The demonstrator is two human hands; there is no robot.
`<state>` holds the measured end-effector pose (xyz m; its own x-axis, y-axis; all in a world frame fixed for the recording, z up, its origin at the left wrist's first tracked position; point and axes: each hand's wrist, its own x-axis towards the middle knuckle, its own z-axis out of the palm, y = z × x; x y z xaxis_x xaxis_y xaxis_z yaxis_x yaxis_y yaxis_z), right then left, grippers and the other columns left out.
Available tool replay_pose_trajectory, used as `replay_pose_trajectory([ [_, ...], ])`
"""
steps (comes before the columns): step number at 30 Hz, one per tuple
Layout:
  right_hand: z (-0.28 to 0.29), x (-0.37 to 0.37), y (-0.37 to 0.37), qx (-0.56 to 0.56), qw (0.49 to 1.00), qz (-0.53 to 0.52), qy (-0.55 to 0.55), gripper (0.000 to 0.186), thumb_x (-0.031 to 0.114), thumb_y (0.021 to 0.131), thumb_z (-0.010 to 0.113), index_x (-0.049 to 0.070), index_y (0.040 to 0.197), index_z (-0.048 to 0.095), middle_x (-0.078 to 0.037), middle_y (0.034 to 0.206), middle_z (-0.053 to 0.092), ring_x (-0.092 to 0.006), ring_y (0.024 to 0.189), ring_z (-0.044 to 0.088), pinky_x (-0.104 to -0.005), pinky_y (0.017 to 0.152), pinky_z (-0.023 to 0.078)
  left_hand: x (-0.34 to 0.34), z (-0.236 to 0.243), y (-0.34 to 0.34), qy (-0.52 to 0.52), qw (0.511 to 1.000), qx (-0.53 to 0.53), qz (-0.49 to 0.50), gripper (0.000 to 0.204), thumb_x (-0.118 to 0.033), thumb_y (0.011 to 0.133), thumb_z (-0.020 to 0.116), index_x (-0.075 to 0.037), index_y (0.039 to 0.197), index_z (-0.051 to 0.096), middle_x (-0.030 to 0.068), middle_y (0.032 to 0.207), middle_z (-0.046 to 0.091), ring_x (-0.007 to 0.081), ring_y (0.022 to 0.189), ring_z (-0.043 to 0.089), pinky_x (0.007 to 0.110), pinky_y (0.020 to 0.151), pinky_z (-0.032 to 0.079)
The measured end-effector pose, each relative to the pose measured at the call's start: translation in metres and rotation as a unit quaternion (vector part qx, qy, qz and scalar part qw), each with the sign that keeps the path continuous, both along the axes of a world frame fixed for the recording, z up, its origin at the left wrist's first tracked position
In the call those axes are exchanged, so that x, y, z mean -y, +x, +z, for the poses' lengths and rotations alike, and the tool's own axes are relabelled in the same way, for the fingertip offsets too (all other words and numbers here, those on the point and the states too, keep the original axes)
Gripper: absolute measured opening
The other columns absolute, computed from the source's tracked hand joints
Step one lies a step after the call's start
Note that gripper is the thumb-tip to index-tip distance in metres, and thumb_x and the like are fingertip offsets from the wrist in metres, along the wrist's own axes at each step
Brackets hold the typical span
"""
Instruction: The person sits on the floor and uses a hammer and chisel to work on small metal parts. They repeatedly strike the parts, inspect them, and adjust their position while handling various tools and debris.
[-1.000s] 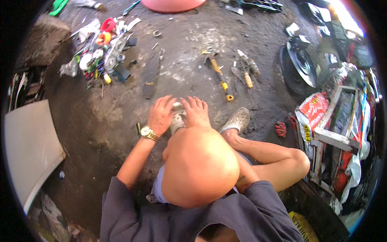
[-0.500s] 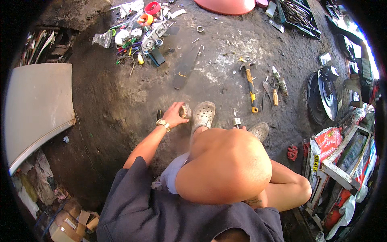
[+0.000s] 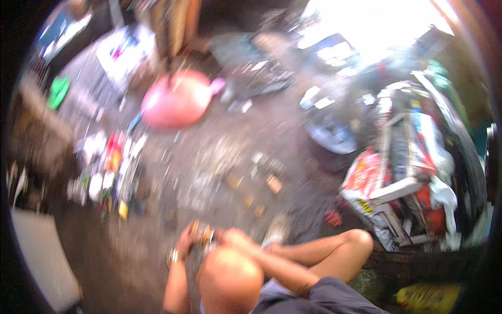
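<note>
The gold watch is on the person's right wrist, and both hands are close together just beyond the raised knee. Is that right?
Not quite: the head view shows the gold watch on the left wrist, not the right one. The rest stands: the left hand and right hand are close together just beyond the raised knee.

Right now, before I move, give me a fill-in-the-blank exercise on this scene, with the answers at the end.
Your gold-toned wristwatch is on your ____ wrist.
Your left hand and right hand are close together just beyond the ____ of your raised leg.
The slipper-shaped item at the far left is coloured ____.
Missing words: left; knee; green.
</note>
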<state>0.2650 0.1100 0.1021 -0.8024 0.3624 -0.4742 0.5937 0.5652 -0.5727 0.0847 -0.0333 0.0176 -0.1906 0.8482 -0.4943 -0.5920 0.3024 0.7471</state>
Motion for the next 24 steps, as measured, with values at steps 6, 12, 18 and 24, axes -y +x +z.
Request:
replay_pose_trajectory([
  [6,0.021,0.003,0.006,0.000,0.991,-0.108,-0.073,0.040,0.040,0.098,0.055,0.008,0.124,0.058,-0.029,0.098,0.070,-0.0507,0.095,0.066,-0.0598,0.081,0.052,-0.019,0.008,0.005,-0.068,0.996,0.045,0.023,0.055,-0.026,0.086,0.079,-0.005,0.130,0.053,0.0115,0.113,0.065,0.0242,0.101,0.066,0.042,0.082,0.058],
  [12,0.021,0.008,-0.015,-0.028,0.993,-0.108,-0.027,0.037,0.036,0.097,0.058,0.012,0.125,0.057,-0.026,0.098,0.071,-0.0463,0.094,0.068,-0.0570,0.079,0.054,-0.009,-0.026,-0.005,-0.024,0.982,0.165,0.092,0.038,-0.030,0.093,0.072,-0.005,0.120,0.062,0.0097,0.114,0.068,0.0210,0.098,0.068,0.041,0.083,0.058],
  [18,-0.029,0.021,0.003,-0.064,0.993,-0.098,-0.032,0.036,0.036,0.097,0.058,0.010,0.122,0.062,-0.022,0.102,0.072,-0.0381,0.092,0.069,-0.0491,0.080,0.054,-0.053,0.072,0.025,-0.059,0.991,0.101,0.070,0.033,-0.037,0.090,0.076,-0.010,0.108,0.070,0.0058,0.099,0.073,0.0183,0.081,0.069,0.033,0.073,0.057],
  [24,-0.047,0.039,-0.016,-0.071,0.974,-0.172,-0.131,0.033,0.031,0.098,0.059,0.006,0.119,0.065,-0.018,0.100,0.071,-0.0307,0.090,0.066,-0.0437,0.079,0.053,-0.017,0.043,0.015,-0.103,0.993,-0.009,0.064,0.045,-0.036,0.090,0.078,-0.004,0.119,0.066,0.0089,0.110,0.072,0.0184,0.098,0.070,0.031,0.087,0.054],
])
